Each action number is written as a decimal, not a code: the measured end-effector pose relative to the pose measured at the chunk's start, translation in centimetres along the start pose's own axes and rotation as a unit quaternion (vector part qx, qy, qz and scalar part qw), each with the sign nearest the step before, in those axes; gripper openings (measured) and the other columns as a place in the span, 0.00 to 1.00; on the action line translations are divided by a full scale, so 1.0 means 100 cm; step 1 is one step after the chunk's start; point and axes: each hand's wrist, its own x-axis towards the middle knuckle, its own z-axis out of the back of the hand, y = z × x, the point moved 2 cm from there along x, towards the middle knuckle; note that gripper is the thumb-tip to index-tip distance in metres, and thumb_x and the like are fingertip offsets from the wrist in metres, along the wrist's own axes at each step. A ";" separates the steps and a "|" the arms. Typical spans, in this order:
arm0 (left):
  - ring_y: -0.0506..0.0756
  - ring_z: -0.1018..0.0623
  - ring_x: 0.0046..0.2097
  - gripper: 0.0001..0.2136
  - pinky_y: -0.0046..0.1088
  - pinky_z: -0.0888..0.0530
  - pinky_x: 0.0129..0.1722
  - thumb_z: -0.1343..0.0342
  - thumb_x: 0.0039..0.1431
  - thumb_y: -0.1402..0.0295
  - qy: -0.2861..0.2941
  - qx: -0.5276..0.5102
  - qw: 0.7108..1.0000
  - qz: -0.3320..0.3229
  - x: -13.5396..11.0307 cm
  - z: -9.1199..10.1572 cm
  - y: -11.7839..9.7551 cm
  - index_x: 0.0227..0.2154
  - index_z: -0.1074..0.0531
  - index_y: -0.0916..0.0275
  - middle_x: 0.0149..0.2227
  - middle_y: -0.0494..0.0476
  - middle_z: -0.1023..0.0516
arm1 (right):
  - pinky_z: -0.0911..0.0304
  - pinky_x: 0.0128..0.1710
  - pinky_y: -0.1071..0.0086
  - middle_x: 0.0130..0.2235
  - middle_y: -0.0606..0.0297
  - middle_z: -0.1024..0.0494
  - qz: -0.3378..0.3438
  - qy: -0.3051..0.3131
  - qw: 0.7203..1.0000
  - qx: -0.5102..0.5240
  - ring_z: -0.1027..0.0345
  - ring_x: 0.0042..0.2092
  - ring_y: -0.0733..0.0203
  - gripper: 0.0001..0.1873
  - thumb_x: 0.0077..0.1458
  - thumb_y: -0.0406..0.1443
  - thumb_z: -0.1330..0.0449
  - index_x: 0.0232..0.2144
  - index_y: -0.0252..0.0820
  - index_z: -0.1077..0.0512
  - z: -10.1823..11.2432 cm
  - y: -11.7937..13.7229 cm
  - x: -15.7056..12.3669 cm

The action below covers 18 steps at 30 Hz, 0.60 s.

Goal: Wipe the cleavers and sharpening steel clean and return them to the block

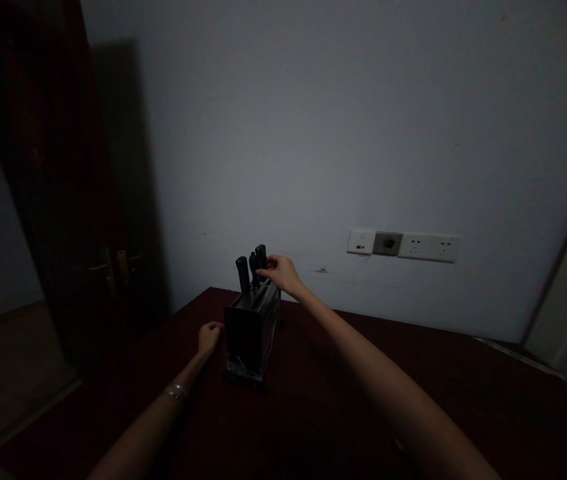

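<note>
On the dark red table [333, 407], left of centre, stands a dark block [244, 337]; three black handles [242, 275] rise from its top and look seated. Your right hand [282, 272] is at the far handle, grip unclear. Your left hand [209, 338] curls by the block's left side, hold also unclear. What remains doesn't show.

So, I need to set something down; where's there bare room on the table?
Right of the right arm, below the sockets, the table looks bare, though dim. Between the arms, nearer than the block, seems open too, but dark. Crowded: the block, its handles, left hand and right hand.
</note>
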 end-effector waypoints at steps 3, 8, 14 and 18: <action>0.58 0.24 0.32 0.08 0.27 0.30 0.31 0.50 0.41 0.71 -0.002 0.000 1.000 0.002 -0.001 0.000 -0.002 0.21 0.26 0.65 0.25 0.56 0.23 | 0.39 0.31 0.72 0.29 0.64 0.24 0.004 -0.004 1.000 -0.006 0.31 0.31 0.63 0.13 0.39 0.35 0.35 0.31 0.35 0.27 0.005 0.006 0.006; 0.58 0.24 0.32 0.08 0.27 0.30 0.31 0.51 0.41 0.71 -0.006 0.001 1.000 0.003 -0.001 0.000 -0.003 0.21 0.26 0.65 0.23 0.56 0.23 | 0.39 0.30 0.72 0.28 0.63 0.24 0.019 -0.007 1.000 -0.019 0.32 0.30 0.64 0.12 0.40 0.35 0.35 0.29 0.33 0.27 0.013 0.020 0.014; 0.58 0.24 0.32 0.08 0.27 0.31 0.30 0.51 0.41 0.71 -0.004 0.002 1.000 0.001 -0.001 0.000 -0.002 0.20 0.26 0.65 0.22 0.55 0.24 | 0.39 0.31 0.71 0.28 0.63 0.25 0.041 -0.014 0.999 -0.031 0.33 0.31 0.63 0.12 0.40 0.36 0.35 0.30 0.33 0.26 0.024 0.037 0.026; 0.57 0.24 0.32 0.08 0.26 0.31 0.31 0.51 0.41 0.72 -0.004 0.002 1.000 0.001 -0.001 0.001 -0.003 0.19 0.27 0.65 0.22 0.55 0.24 | 0.39 0.31 0.72 0.28 0.63 0.24 0.051 -0.013 0.998 -0.028 0.32 0.31 0.63 0.12 0.41 0.35 0.35 0.30 0.33 0.27 0.030 0.048 0.034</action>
